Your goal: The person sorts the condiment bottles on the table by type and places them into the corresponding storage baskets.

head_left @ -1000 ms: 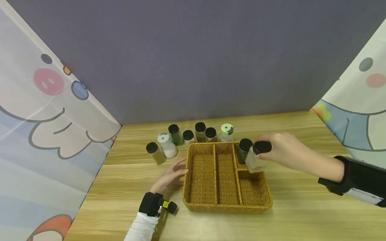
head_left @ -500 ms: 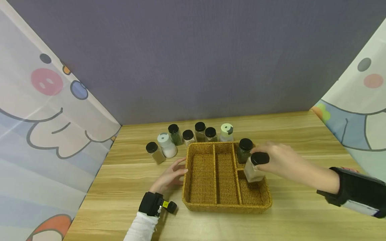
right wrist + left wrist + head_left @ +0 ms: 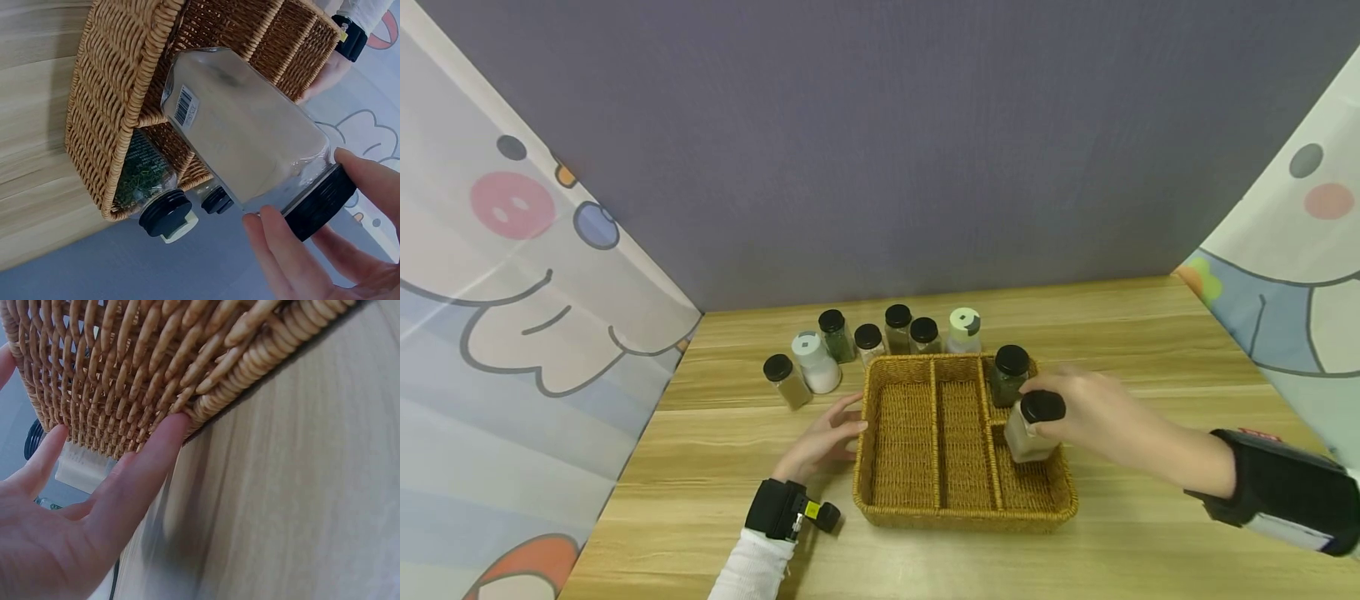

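Observation:
My right hand (image 3: 1078, 412) pinches a spice jar (image 3: 1024, 442) of pale beige powder near its black lid. The jar stands slightly tilted, its lower part inside the front right compartment of the wicker basket (image 3: 970, 520). In the right wrist view, a barcode label shows on the jar (image 3: 244, 119), and fingertips and thumb hold it around the lid. A jar of green herbs (image 3: 1007, 387) sits in the small back right compartment. My left hand (image 3: 820, 442) touches the basket's left wall with extended fingers; the left wrist view shows fingertips against the weave (image 3: 150, 375).
Behind the basket stand several black-lidded spice jars (image 3: 898, 329) and a white-capped bottle (image 3: 964, 331). To the left are another white-capped bottle (image 3: 816, 364) and a black-lidded jar of tan powder (image 3: 787, 383). A grey panel (image 3: 925, 150) rises behind the wooden table (image 3: 700, 475).
My right hand has moved the powder jar toward the front and down, from beside the herb jar into the front right compartment. The left hand and the basket stay in place.

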{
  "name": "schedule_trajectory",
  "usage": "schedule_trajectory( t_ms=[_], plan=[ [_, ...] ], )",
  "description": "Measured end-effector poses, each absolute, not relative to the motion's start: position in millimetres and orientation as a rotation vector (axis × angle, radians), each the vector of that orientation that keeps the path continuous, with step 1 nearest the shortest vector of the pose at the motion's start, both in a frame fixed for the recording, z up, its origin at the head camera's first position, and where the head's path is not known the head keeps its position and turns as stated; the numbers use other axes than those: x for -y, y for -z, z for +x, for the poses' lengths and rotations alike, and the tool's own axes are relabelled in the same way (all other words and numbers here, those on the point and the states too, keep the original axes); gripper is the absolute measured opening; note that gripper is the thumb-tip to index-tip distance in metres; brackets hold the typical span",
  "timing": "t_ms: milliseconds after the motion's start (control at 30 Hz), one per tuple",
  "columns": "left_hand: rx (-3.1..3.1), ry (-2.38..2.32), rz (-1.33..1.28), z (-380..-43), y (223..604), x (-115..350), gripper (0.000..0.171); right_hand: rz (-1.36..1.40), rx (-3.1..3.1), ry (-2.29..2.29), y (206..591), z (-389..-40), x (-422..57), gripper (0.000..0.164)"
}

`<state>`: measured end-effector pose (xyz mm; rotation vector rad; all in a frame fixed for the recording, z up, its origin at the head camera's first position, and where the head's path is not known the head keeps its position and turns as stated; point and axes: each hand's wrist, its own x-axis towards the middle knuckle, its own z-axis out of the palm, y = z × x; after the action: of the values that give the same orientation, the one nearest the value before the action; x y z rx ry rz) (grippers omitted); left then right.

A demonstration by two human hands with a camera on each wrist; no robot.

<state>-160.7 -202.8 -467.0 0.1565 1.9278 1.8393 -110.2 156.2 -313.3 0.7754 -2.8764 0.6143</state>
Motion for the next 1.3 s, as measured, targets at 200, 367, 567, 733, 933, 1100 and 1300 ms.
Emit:
schedule_trajectory(
  t_ms=[200, 367, 567, 733, 933, 1100, 1300],
  plan=[
    [-1.94, -1.821, 0.147, -163.1, 473.3, 205.7, 0.074, 0.797, 2.853, -0.626, 318.5, -110.1, -154.3, 0.042],
    [-1.941, -1.819, 0.157, -162.1, 470.9, 205.0, 0.076, 0.807, 2.841, -0.619, 323.5, -110.8, -153.2, 0.042],
    [-1.949, -1.81, 0.167, -162.2, 469.8, 205.3, 0.075, 0.808, 2.85, -0.582, 331.1, -111.4, -151.8, 0.044],
    [-1.956, -1.795, 0.149, -161.8, 470.2, 204.6, 0.075, 0.793, 2.868, -0.583, 338.6, -111.0, -151.1, 0.044],
    [-1.916, -1.844, 0.129, -158.1, 464.2, 200.9, 0.071, 0.772, 2.868, -0.601, 347.0, -109.6, -151.4, 0.043],
    [-1.917, -1.848, 0.127, -158.7, 465.1, 201.5, 0.071, 0.777, 2.841, -0.619, 352.4, -108.9, -151.9, 0.041],
    [-1.945, -1.805, 0.136, -162.2, 471.6, 205.2, 0.075, 0.77, 2.834, -0.629, 357.8, -108.1, -151.3, 0.041]
  ],
)
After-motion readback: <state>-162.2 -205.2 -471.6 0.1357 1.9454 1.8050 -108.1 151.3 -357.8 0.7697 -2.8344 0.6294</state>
